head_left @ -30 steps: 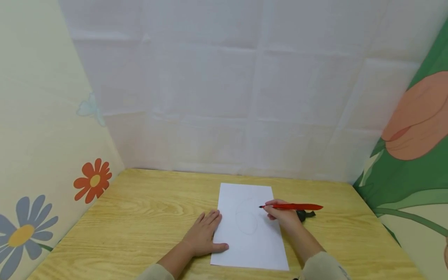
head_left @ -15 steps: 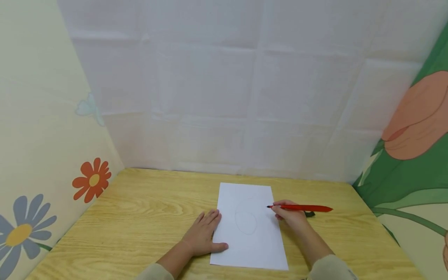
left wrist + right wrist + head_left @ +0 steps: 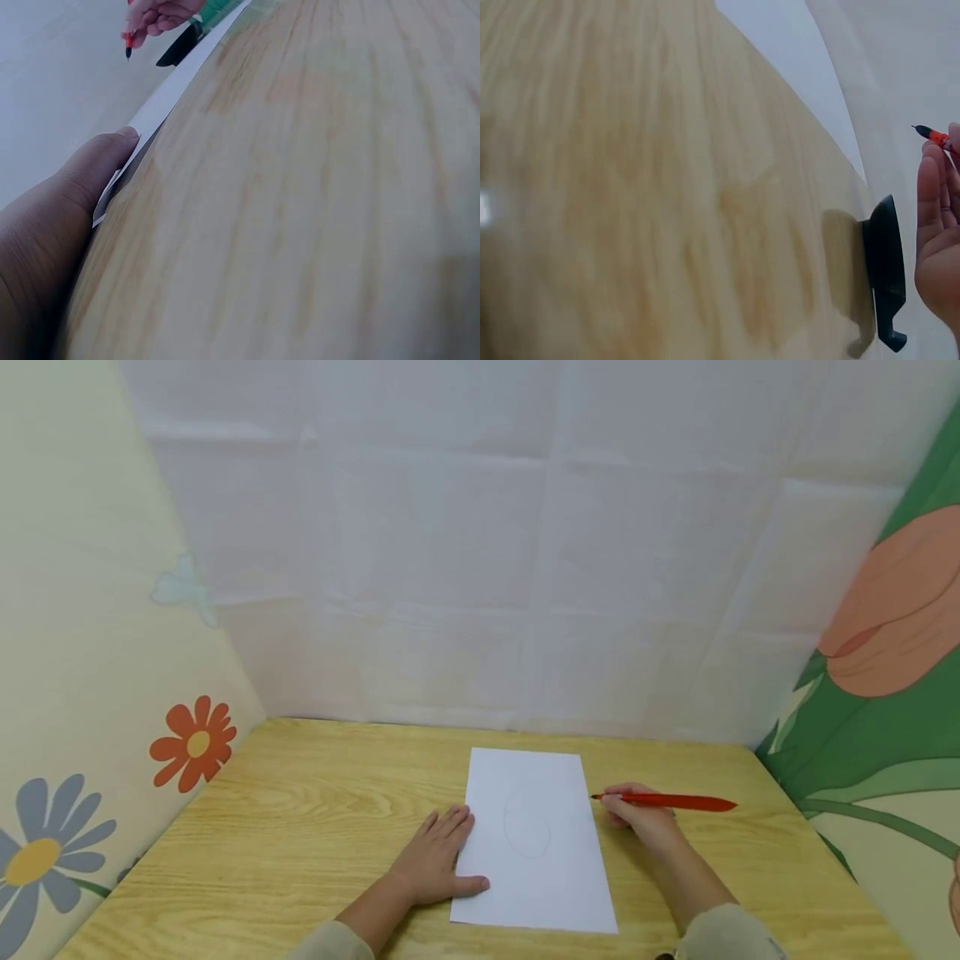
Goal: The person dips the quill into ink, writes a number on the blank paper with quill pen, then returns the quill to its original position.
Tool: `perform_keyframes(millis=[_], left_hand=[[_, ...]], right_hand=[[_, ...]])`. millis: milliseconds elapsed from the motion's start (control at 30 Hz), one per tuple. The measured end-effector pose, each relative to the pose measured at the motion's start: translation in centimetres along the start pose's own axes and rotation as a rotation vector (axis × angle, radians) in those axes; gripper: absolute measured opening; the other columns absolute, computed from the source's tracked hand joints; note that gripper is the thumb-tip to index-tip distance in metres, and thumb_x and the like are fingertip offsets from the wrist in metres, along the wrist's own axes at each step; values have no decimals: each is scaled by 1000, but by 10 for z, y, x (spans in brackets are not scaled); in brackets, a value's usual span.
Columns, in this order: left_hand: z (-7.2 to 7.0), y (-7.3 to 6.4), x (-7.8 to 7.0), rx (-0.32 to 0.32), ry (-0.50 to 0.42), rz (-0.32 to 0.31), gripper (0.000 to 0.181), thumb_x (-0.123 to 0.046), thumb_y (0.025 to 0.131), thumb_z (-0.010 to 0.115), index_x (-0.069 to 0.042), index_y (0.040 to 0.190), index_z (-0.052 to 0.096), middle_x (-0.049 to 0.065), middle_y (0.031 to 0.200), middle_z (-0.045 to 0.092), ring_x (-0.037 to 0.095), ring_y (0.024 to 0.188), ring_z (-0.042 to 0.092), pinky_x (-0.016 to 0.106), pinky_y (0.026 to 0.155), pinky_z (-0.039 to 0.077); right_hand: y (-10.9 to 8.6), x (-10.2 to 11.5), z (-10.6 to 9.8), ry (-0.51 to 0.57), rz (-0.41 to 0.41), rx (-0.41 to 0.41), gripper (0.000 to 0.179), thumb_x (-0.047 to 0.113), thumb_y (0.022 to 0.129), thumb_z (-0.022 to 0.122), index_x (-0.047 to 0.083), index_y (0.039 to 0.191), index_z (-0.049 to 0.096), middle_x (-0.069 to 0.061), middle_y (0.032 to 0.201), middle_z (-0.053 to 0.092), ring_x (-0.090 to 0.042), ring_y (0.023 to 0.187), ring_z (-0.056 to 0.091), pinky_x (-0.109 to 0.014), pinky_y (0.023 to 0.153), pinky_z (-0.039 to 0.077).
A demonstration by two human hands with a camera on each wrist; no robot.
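A white sheet of paper (image 3: 540,893) lies on the wooden table, with a faint looped line like a 6 (image 3: 527,856) drawn on it. My left hand (image 3: 433,864) rests flat along the sheet's left side, fingers spread and thumb on its lower left. In my right hand (image 3: 643,818) I pinch a red pen (image 3: 690,802) with a black tip. Its tip points left at the sheet's right edge, and in the right wrist view the tip (image 3: 921,130) is raised above the table. A dark, hook-tailed object (image 3: 885,255) lies under my right hand, mostly hidden in the head view.
The wooden table (image 3: 322,810) extends to both sides of the paper. A creased white cloth (image 3: 450,568) hangs behind it. Flower-patterned cloths stand left (image 3: 75,652) and right (image 3: 870,752).
My right hand has moved right with the pen, from above the drawn line to the sheet's right edge, covering more of the dark object. My left hand has stayed in place.
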State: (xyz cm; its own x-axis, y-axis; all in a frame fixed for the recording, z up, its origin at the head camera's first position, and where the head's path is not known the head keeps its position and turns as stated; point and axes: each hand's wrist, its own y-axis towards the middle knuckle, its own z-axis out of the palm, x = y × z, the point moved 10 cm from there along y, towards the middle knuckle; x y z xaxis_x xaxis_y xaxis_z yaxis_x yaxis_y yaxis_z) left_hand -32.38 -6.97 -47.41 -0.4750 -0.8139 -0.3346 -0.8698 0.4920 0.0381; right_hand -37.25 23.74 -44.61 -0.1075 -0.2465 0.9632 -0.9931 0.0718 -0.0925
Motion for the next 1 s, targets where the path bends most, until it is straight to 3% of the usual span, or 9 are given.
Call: perform_keyframes(millis=[400, 700, 1000], left_hand=[[-3, 1, -1, 1, -9, -1, 102, -72, 82, 57, -1, 151, 33, 13, 161, 29, 30, 151, 23, 54, 123, 15], [-3, 1, -1, 3, -6, -4, 104, -74, 81, 56, -2, 152, 33, 13, 161, 29, 30, 151, 22, 53, 123, 14], [-6, -1, -3, -3, -15, 1, 104, -73, 81, 57, 0, 151, 33, 14, 160, 30, 31, 150, 24, 54, 123, 15]], right_hand=[[-5, -6, -23, -80, 18, -24, 35, 22, 90, 71, -3, 114, 66, 3, 87, 71, -7, 75, 63, -19, 70, 55], [-7, -4, -41, -108, 27, -49, 36, 25, 89, 72, -1, 113, 66, 6, 82, 69, -6, 74, 63, -18, 71, 54], [-11, 0, -58, -116, 11, -61, 37, 20, 91, 69, -8, 116, 62, 4, 83, 70, -5, 73, 63, -20, 70, 55]])
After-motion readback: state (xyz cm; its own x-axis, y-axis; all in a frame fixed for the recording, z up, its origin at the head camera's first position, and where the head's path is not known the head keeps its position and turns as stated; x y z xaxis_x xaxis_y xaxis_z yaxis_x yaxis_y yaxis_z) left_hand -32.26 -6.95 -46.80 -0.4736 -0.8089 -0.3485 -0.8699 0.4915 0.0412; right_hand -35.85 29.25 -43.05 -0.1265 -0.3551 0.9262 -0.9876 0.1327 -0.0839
